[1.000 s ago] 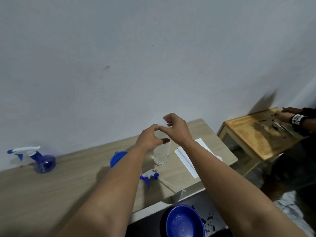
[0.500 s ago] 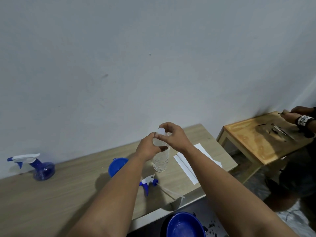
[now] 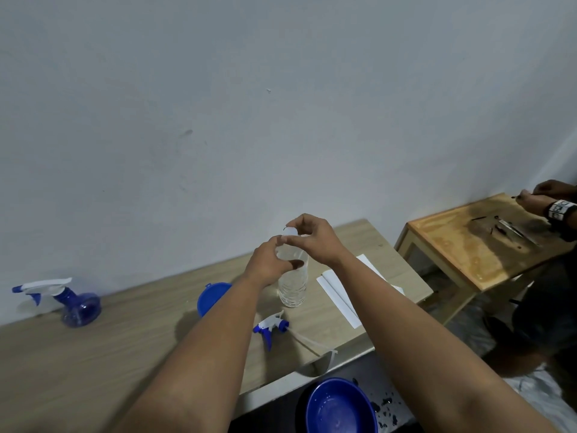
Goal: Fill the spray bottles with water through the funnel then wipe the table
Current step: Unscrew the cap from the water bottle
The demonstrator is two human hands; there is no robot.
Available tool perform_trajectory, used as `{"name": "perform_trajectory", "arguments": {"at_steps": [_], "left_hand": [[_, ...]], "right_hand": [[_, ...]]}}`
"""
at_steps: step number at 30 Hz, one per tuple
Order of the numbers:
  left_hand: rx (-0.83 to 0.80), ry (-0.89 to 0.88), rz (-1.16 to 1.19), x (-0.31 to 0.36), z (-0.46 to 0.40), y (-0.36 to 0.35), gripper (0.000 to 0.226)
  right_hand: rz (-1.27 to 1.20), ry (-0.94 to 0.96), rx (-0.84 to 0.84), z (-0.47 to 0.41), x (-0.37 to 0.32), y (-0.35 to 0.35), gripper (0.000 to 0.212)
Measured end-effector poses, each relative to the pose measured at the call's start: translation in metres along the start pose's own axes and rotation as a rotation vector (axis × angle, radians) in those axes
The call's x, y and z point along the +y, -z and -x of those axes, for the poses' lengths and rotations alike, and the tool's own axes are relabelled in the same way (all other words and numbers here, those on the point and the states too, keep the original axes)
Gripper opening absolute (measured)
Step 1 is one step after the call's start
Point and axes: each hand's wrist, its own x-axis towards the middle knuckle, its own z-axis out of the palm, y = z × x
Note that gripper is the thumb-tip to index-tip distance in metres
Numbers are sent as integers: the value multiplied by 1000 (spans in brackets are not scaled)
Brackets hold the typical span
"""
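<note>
The right hand [image 3: 315, 242] pinches the small white plastic cap [image 3: 289, 231] between thumb and fingertips, at or just above the mouth of the clear ribbed plastic water bottle [image 3: 293, 287]; whether the cap is fully free cannot be told. The left hand [image 3: 270, 267] curls round the bottle's neck and shoulder, holding it upright on the pale wood-grain table [image 3: 125, 332]. 1 second ago both hands were bunched higher over the top; half a second ago the cap sat low between the fingers, and now it shows above the left hand, so the cap seems to be coming off. That would make the water ready to pour.

Outward: the round blue plastic funnel [image 3: 212, 296] stands just left of the bottle, partly behind the left forearm. The loose white-and-blue trigger sprayer head [image 3: 271, 327] with its dip tube lies near the front edge. 1 blue spray bottle with trigger fitted [image 3: 78, 304] stands well apart at the far left. Folded white paper [image 3: 337, 292] lies right of the bottle, probably for wiping. A blue bowl [image 3: 338, 407] sits below the table edge
</note>
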Motion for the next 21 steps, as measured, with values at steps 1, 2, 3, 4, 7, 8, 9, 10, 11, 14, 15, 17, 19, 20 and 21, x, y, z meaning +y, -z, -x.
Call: {"name": "perform_trajectory", "arguments": {"at_steps": [1, 2, 3, 4, 7, 8, 9, 10, 11, 14, 15, 17, 19, 20, 21], "left_hand": [[0, -4, 0, -1, 0, 1, 87], [-1, -4, 4, -2, 0, 2, 88], [-2, -1, 11, -2, 0, 3, 88], [-3, 6, 18, -2, 0, 3, 86], [-3, 11, 33, -3, -1, 1, 84], [-6, 13, 28, -2, -1, 1, 86], [-7, 15, 21, -3, -2, 2, 87], [-7, 15, 13, -2, -2, 3, 87], [-7, 13, 7, -2, -3, 3, 86], [-8, 6, 9, 0, -5, 4, 83], [-6, 7, 11, 0, -6, 4, 84], [-2, 14, 1, 1, -6, 3, 89], [1, 13, 2, 0, -7, 2, 88], [0, 13, 3, 0, -8, 1, 88], [-3, 16, 3, 0, -8, 1, 87]], "right_hand": [[-5, -1, -39, 1, -1, 1, 28], [3, -2, -68, 2, -3, 1, 30], [15, -8, -72, 3, -4, 0, 34], [18, -17, -46, 3, -4, -2, 38], [8, 0, 42, 3, 0, -6, 33], [22, 19, 33, 2, 1, -6, 28], [33, 38, 16, 2, 0, -4, 24], [26, 55, 11, 2, -3, -2, 22], [-9, 69, 29, 2, -7, 1, 22], [-156, 55, 235, 0, -13, 12, 28], [-150, 30, 315, 0, -10, 16, 29], [-57, -59, 406, 2, 11, 24, 32], [32, -205, 384, 15, 47, 27, 34], [79, -284, 352, 23, 67, 25, 34], [141, -353, 316, 33, 88, 22, 34]]}}
